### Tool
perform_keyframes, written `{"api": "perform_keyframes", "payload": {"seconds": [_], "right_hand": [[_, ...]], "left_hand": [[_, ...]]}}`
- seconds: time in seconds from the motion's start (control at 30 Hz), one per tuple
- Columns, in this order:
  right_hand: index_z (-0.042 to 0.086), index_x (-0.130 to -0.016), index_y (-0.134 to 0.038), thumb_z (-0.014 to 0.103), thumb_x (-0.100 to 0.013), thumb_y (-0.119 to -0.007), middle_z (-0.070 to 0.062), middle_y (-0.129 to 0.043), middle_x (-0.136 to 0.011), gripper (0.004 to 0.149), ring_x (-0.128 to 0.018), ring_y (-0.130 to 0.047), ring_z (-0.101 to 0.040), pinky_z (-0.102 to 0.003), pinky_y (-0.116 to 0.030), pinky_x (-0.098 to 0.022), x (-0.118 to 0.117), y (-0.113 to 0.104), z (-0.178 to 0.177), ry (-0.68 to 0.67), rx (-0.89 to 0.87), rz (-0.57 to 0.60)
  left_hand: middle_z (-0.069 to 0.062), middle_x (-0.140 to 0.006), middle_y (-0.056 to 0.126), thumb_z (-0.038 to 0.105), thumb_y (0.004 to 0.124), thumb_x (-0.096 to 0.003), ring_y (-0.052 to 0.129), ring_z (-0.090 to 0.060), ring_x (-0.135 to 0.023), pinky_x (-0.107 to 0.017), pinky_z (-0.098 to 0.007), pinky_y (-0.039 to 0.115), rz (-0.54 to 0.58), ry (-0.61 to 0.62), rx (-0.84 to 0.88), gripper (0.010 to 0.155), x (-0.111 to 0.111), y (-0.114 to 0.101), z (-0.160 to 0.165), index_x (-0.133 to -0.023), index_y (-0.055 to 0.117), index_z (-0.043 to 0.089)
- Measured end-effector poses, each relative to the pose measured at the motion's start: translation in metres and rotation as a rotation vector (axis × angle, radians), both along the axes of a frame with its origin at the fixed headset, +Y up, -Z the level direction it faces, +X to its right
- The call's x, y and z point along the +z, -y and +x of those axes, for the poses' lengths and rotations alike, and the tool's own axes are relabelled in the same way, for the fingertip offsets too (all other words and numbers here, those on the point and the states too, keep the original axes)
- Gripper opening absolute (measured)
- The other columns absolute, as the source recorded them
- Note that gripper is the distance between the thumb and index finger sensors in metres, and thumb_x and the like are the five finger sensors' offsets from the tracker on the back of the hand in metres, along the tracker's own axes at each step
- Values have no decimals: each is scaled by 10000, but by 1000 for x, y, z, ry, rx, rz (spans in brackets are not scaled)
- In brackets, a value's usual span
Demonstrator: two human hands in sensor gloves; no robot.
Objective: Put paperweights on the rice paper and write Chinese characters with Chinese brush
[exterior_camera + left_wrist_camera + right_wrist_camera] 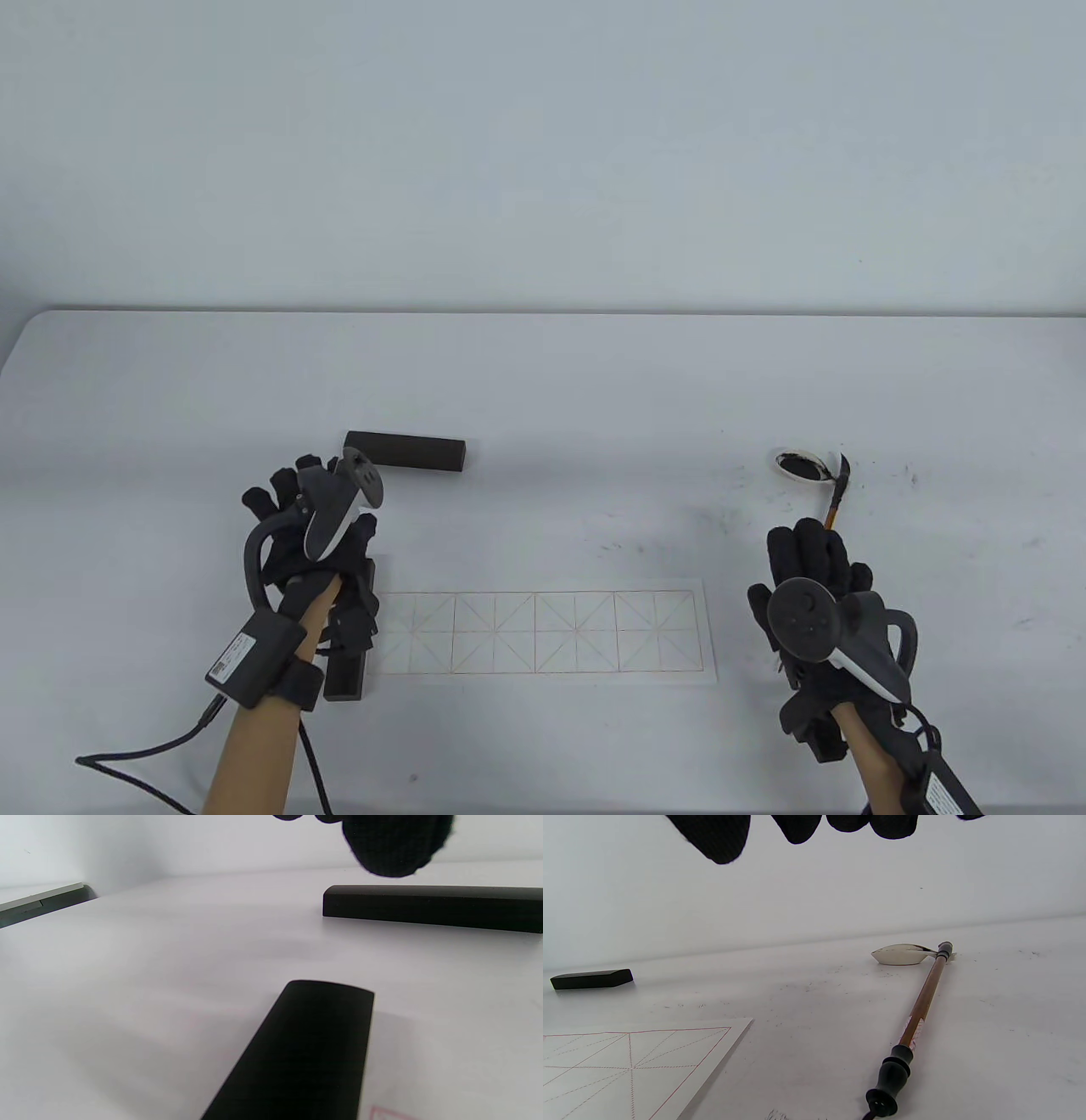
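Note:
The rice paper [543, 632] with a red grid lies flat near the table's front. One dark paperweight [346, 675] lies across its left end, also shown close up in the left wrist view [309, 1052]. My left hand [284, 505] hovers over it with fingers spread, holding nothing. A second paperweight [407, 450] lies farther back, off the paper. The brush [834, 508] lies on the table with its tip at the ink dish [800, 465]. My right hand [810, 552] is above the brush handle [922, 1007], with the fingertips [721, 840] clear of it.
Ink specks mark the white table [645, 543] between the paper and the dish. The table's far edge [543, 314] meets a pale wall. Cables trail from both wrists at the front edge.

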State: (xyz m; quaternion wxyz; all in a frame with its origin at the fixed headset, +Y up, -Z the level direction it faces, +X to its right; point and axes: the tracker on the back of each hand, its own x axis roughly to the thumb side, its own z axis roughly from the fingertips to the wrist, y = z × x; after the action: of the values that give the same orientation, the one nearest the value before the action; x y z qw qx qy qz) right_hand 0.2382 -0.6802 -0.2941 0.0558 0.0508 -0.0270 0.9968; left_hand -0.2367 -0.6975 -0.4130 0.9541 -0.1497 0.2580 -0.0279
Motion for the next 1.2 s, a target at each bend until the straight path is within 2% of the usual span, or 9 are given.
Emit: {"api": "perform_keyframes", "payload": {"seconds": [0.2, 0.4, 0.57, 0.8, 1.0, 1.2], "right_hand": [[9, -1113, -344, 341, -589, -631, -331, -226, -1130, 684, -1026, -325, -556, -765, -381, -644, 0, 0, -1, -9, 1, -4], [6, -1113, -343, 343, -589, -629, -332, -223, -1130, 685, -1026, -321, -559, -766, -380, -643, -1, 1, -2, -14, -4, -8], [6, -1113, -343, 342, -591, -628, -332, -224, -1129, 683, -1025, -322, -559, -767, -379, -643, -2, 2, -2, -13, -9, -20], [7, -1114, -343, 343, -591, -627, -335, -223, -1129, 684, -1026, -322, -558, -766, -380, -643, -2, 3, -3, -19, -8, -30], [5, -1113, -344, 342, -591, -628, -334, -223, -1129, 683, -1025, -322, -558, -764, -381, -643, -2, 4, -5, -35, -3, -40], [7, -1113, -344, 342, -590, -628, -333, -224, -1129, 683, -1024, -321, -560, -765, -380, -642, -3, 4, -6, -45, -3, -31]], "left_hand": [[253, -1226, -74, 505, 688, -520, -73, -96, -1218, -868, -448, -92, -113, -41, -27, 779, -55, 10, 13, -1107, 187, 618], [264, -1191, -156, 442, 693, -559, -149, -74, -1196, -858, -423, -139, -167, -93, -27, 790, -93, 21, 22, -1086, 143, 654], [262, -1173, -194, 389, 674, -589, -175, -65, -1190, -854, -413, -159, -209, -115, -41, 780, -114, 37, 24, -1071, 132, 675], [267, -1184, -173, 334, 587, -620, -138, -56, -1204, -865, -396, -151, -244, -127, -66, 715, -120, 58, 26, -1038, 144, 708], [259, -1210, -123, 320, 571, -617, -84, -59, -1227, -875, -399, -133, -223, -113, -94, 705, -118, 59, 27, -1031, 145, 700], [250, -1230, -77, 307, 603, -594, -48, -65, -1241, -880, -407, -123, -206, -109, -108, 702, -119, 61, 26, -1030, 217, 699]]}}
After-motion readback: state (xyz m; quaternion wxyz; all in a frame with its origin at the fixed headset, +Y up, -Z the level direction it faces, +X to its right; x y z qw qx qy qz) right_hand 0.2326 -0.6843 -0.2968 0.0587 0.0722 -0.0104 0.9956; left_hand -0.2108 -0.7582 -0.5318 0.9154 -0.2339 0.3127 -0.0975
